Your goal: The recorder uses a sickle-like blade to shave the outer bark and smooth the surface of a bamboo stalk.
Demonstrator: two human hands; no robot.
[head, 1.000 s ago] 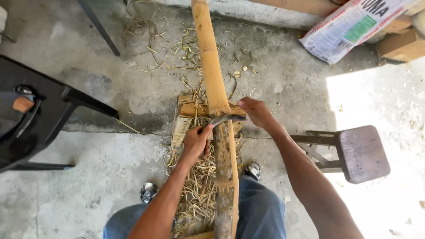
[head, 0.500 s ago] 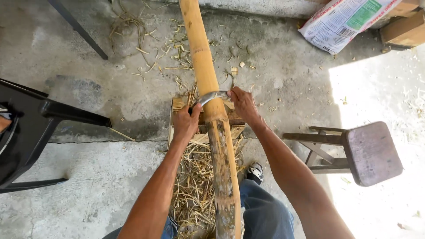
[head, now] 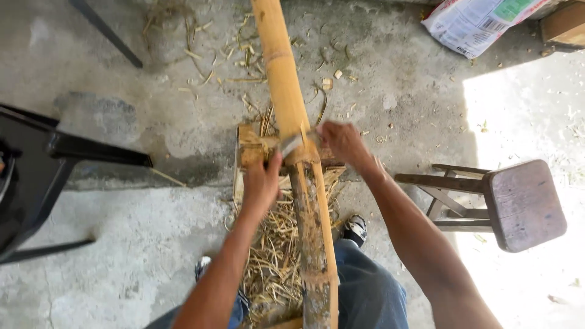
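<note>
Across bamboo pole [head: 286, 79] — blade [head: 291, 144], both hands

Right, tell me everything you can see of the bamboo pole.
The bamboo pole is long, round and yellow-tan, with ring joints. It runs from the top of the picture down between the person's legs, resting on a wooden block. Its lower part is scraped, darker and rough. A curved metal blade lies across it, gripped by the left hand and right hand. Shavings lie beneath.
</note>
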